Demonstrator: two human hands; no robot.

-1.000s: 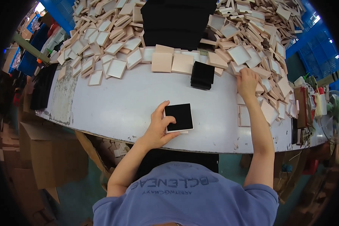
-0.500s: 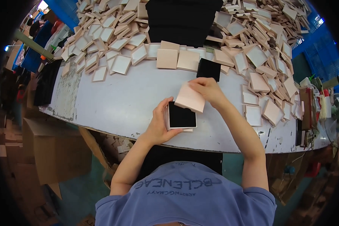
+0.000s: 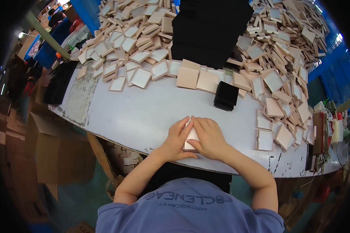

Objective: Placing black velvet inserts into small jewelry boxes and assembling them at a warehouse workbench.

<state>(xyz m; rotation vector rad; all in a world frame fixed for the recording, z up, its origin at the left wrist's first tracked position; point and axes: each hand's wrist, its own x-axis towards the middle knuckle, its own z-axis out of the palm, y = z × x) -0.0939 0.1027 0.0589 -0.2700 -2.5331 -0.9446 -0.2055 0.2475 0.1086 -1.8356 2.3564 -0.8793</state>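
Near the front edge of the table, my left hand (image 3: 174, 142) and my right hand (image 3: 212, 138) are wrapped round a small pale pink cardboard box (image 3: 190, 136). The left one grips its left side, while the right one covers the right side and part of the top. Only a strip of the box shows between them, with its pink lid on top. Beyond the hands, a short stack of black square pads (image 3: 226, 94) rests on the tabletop.
Pink box parts lie heaped at the far left (image 3: 140, 77) and along the right (image 3: 274, 106). Between the heaps rises a large black pile (image 3: 210, 35). Two pink boxes (image 3: 187, 78) sit before it. A brown carton (image 3: 64, 151) stands off the table's left end.
The pink lid, held in my right hand above the box with the black pad, now sits on that box. Both hands have closed round it. The view has shifted slightly.
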